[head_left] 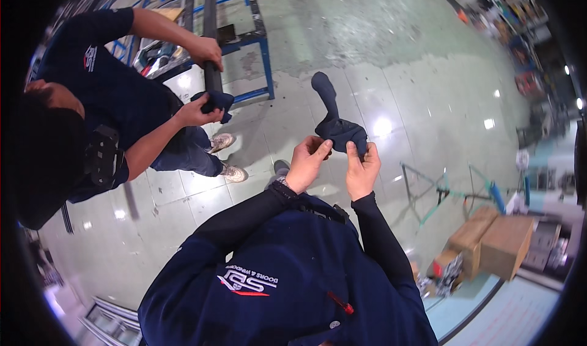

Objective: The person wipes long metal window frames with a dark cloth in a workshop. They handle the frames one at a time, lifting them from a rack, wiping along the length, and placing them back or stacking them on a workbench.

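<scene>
In front of my body, both hands hold a dark navy cloth (340, 132), bunched between them. A narrow part of it stretches away and ends in a rounded tip. My left hand (309, 160) pinches its near left edge between thumb and fingers. My right hand (362, 165) grips the right edge in the same way, thumb on top. At the left, a co-worker's hand (206, 51) grasps a long dark bar (211, 15). That person's other hand (194, 112) presses a dark cloth (221, 104) against the bar's near end.
A blue metal workbench frame (267, 67) stands beyond the co-worker, with tools on it. To the right are a thin green-and-dark stand (440, 193) and cardboard boxes (506, 243). A white board surface (513, 318) lies at lower right. The pale tiled floor (422, 107) is glossy.
</scene>
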The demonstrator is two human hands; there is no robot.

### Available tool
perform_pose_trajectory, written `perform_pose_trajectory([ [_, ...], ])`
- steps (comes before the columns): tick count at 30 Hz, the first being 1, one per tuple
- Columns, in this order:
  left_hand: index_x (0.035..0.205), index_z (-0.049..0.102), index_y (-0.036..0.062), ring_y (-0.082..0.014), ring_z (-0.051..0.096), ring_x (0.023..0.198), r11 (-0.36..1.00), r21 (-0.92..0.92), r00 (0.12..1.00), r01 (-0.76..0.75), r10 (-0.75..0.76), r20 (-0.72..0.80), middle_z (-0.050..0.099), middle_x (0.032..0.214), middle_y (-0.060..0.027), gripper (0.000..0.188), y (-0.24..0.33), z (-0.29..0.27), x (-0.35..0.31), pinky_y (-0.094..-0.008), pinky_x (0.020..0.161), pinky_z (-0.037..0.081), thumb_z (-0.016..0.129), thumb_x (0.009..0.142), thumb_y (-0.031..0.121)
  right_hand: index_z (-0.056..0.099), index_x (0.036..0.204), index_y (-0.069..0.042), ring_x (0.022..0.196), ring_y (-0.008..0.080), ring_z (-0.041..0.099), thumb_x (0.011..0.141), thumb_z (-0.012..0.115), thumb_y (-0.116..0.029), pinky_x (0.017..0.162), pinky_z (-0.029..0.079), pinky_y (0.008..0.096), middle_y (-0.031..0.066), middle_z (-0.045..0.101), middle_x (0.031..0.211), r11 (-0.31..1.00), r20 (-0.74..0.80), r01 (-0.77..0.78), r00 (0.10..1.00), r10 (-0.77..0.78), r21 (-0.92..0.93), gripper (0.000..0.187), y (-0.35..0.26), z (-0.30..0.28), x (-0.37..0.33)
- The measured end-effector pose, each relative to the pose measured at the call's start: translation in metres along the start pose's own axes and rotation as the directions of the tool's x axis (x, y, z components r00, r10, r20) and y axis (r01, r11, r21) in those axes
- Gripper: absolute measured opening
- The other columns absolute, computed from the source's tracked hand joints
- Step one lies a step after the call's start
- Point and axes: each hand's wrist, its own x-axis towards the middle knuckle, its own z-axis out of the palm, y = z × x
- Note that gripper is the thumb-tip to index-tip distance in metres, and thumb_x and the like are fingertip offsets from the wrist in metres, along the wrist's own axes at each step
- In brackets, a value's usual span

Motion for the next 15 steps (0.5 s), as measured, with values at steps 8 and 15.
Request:
perform_pose_trajectory([
  [8,0.126,0.060,0.0012,-0.0102,0.061,0.103,0.938,-0.238,0.943,-0.253,0.183,-0.278,0.066,0.114,-0.0035,0.035,0.029,-0.035,0.085,-0.0271,0.094,0.047,0.068,0.098,0.021,0.062,0.091,0.004,0.077,0.0162,0.064,0.084,0.078,-0.008,0.070,0.052,0.0289,0.0093,0.064,0.093,0.925,0.486,0.290,0.862,-0.140,-0.247,0.021,0.021,0.086,0.112],
  [15,0.138,0.046,-0.0024,-0.0150,0.056,0.119,0.857,-0.214,0.764,-0.469,0.271,-0.586,0.060,0.125,-0.0125,0.045,0.046,-0.066,0.117,-0.0295,0.101,0.046,0.062,0.099,0.014,0.060,0.088,0.001,0.075,0.0110,0.057,0.091,0.071,-0.013,0.067,0.047,0.0273,0.0035,0.061,0.085,0.955,0.739,0.123,0.663,0.123,-0.269,0.018,0.048,0.147,0.184],
])
